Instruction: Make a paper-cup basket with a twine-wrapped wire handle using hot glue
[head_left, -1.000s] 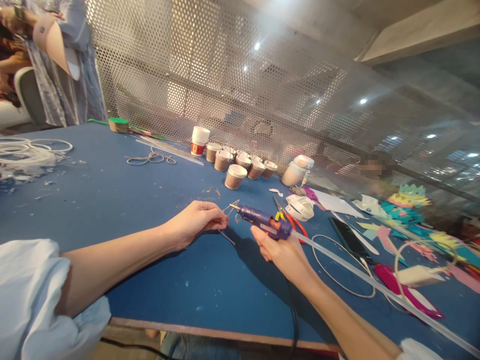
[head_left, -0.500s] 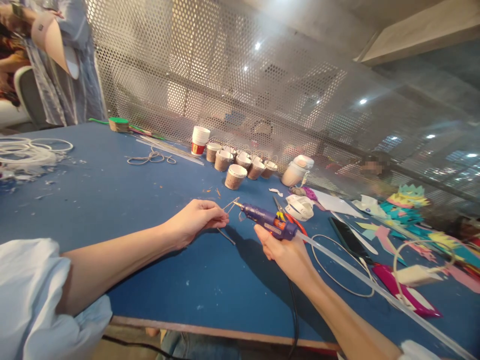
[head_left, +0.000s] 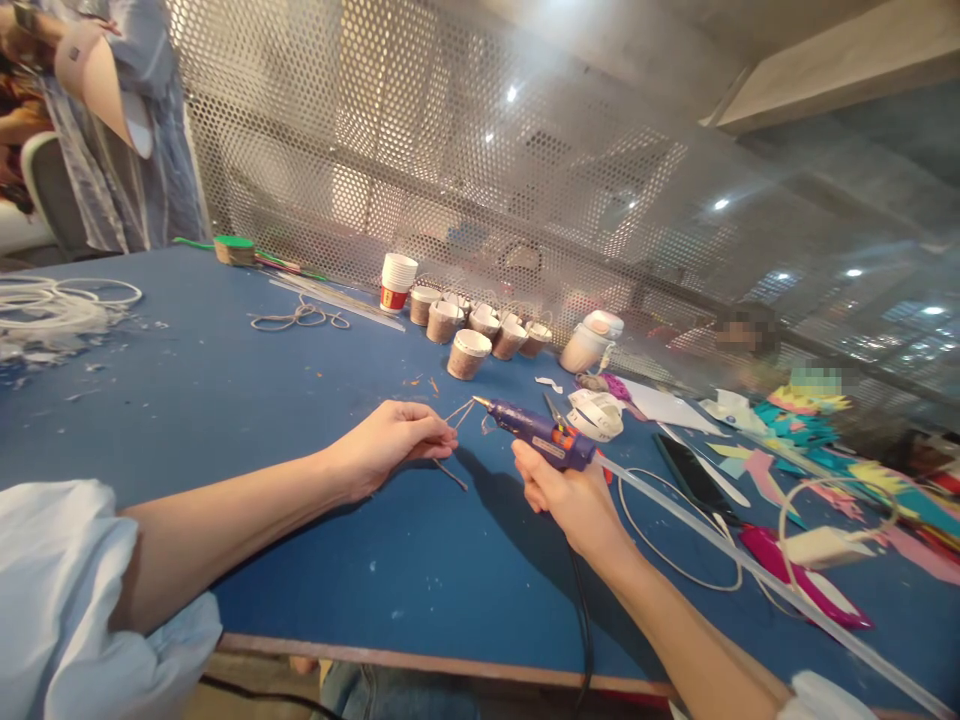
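Observation:
My left hand [head_left: 405, 440] pinches a thin grey cord [head_left: 463, 407], folded into a narrow loop beyond the fingertips, with a loose end trailing below. In my right hand [head_left: 562, 490] is a dark blue hot glue gun [head_left: 536, 430], fingers wrapped round its handle. Its nozzle points left and sits at the tip of the cord loop; whether they touch I cannot tell. A long clear glue stick [head_left: 712, 540] sticks out of the gun's back toward the lower right. The gun's black cable [head_left: 581, 630] hangs over the table edge.
Ahead stand several cord-wrapped paper cups [head_left: 470, 354], a stack of white cups [head_left: 397, 280] and a lidded jar [head_left: 591, 342]. To the right lie scissors [head_left: 556, 410], white tape [head_left: 596, 415], a phone [head_left: 697, 478] and a charger [head_left: 832, 547]. White cord coils [head_left: 67, 300] lie far left.
The glue gun has shifted slightly right, its nozzle now at the end of the cord loop rather than over it. My left hand keeps its pinch on the cord.

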